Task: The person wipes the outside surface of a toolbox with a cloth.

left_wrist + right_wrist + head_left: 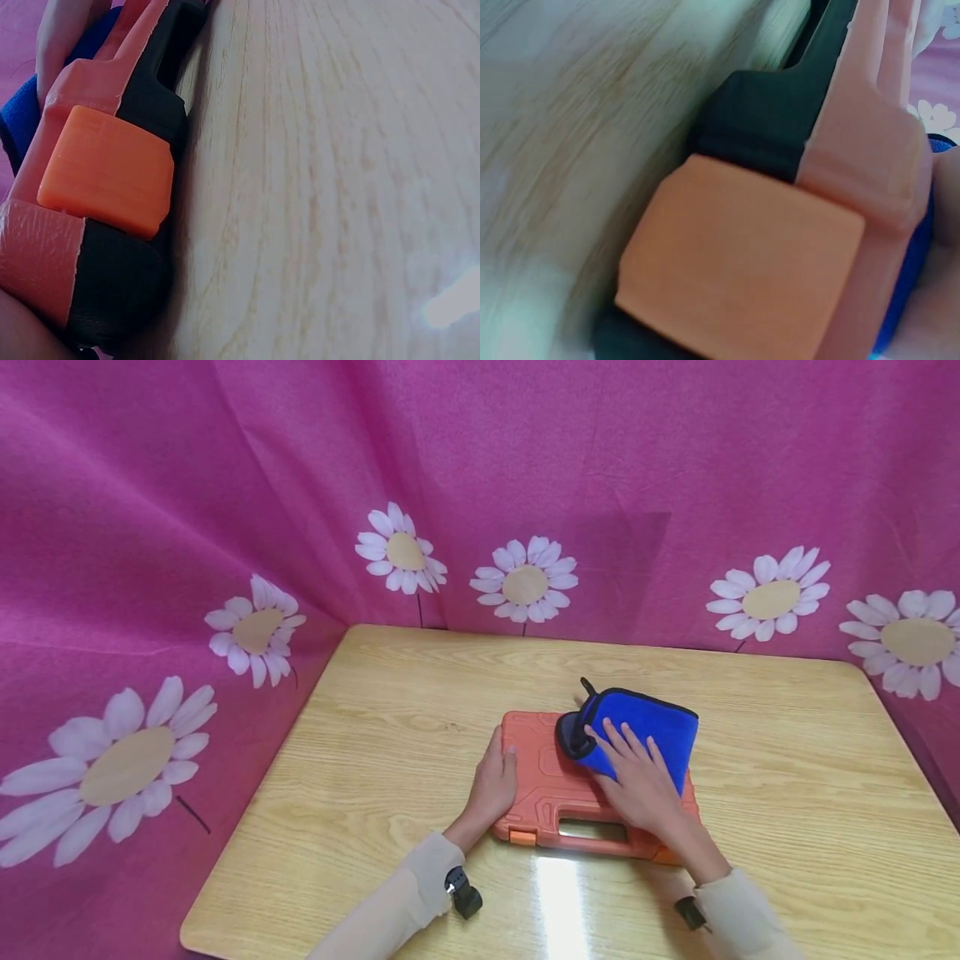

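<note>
An orange-red plastic case (536, 777) with a cut-out handle lies flat on the table, its handle side towards me. My left hand (493, 785) holds its left edge, the thumb up at the rim; the other fingers are partly hidden. On the case's right part lies a folded blue cloth (671, 718) with black trim and a small loop. Spread fingers of my right hand (641, 785) rest on that cloth. Both wrist views show the case's black lower half and a bright orange latch (109, 172), each latch (742, 255) closed.
The wooden table (375, 735) has rounded corners and a bright light reflection near its front. A magenta curtain (465, 460) with large white daisies hangs behind the table and along its left side.
</note>
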`<state>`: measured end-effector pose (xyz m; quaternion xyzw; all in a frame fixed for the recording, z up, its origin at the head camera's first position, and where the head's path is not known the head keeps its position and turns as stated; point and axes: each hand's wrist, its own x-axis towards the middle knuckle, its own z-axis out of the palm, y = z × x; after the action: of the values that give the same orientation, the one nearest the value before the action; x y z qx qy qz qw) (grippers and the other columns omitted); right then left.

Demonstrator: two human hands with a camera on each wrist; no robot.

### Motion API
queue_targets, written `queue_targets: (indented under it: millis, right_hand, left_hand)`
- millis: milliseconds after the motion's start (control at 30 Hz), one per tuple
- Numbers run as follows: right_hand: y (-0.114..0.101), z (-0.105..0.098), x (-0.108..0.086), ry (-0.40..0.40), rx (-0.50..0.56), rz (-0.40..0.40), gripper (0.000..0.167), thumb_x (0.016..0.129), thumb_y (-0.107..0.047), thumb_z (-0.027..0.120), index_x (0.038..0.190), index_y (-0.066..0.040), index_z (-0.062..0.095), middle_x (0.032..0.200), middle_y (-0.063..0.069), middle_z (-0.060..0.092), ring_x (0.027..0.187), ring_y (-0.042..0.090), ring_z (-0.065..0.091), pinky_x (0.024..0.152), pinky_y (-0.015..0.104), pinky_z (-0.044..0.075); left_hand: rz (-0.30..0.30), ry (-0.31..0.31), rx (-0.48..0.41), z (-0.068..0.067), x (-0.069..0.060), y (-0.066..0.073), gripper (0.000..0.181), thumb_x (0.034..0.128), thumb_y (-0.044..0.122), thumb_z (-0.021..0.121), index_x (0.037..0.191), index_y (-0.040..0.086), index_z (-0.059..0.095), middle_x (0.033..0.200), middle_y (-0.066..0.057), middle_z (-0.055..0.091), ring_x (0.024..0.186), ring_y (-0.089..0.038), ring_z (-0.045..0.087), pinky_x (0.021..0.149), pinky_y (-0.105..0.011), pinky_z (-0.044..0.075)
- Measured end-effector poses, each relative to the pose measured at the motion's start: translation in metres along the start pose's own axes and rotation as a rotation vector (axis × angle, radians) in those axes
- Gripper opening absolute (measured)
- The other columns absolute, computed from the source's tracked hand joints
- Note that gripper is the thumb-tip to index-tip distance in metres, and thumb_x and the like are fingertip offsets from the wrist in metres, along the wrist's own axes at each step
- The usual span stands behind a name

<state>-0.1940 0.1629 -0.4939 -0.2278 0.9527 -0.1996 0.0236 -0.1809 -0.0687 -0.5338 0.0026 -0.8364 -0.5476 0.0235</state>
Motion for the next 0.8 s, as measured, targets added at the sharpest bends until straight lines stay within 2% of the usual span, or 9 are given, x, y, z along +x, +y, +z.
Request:
queue_targets:
  millis: [267, 500, 800]
  right_hand:
    - [0.011, -0.004, -0.005, 0.039, 0.000, -0.001, 0.063, 0.099, -0.021, 0.057, 0.157, -0.011, 0.034, 0.161, 0.022, 0.021, 0.147, 0.045, 0.012, 0.115, 0.066, 0.004]
    - [0.018, -0.006, -0.007, 0.053, -0.009, 0.009, 0.064, 0.098, -0.020, 0.058, 0.157, -0.012, 0.034, 0.161, 0.023, 0.021, 0.147, 0.046, 0.012, 0.115, 0.064, 0.002]
    - [0.033, -0.008, -0.012, 0.078, -0.015, 0.018, 0.066, 0.098, -0.018, 0.059, 0.157, -0.012, 0.032, 0.160, 0.025, 0.021, 0.147, 0.047, 0.013, 0.115, 0.064, 0.001]
  left_hand:
    - [-0.018, 0.007, 0.003, 0.000, 0.000, 0.001, 0.053, 0.1103, 0.018, 0.030, 0.159, 0.003, 0.017, 0.159, -0.016, 0.032, 0.145, -0.030, 0.028, 0.117, -0.044, 0.023]
    - [-0.049, -0.013, -0.009, 0.001, 0.000, 0.000, 0.053, 0.1106, 0.020, 0.029, 0.160, 0.008, 0.015, 0.160, -0.012, 0.030, 0.146, -0.025, 0.026, 0.118, -0.040, 0.022]
    - [-0.037, -0.009, -0.011, 0.001, -0.001, 0.002, 0.053, 0.1105, 0.020, 0.028, 0.160, 0.007, 0.016, 0.160, -0.012, 0.030, 0.146, -0.026, 0.027, 0.117, -0.041, 0.022]
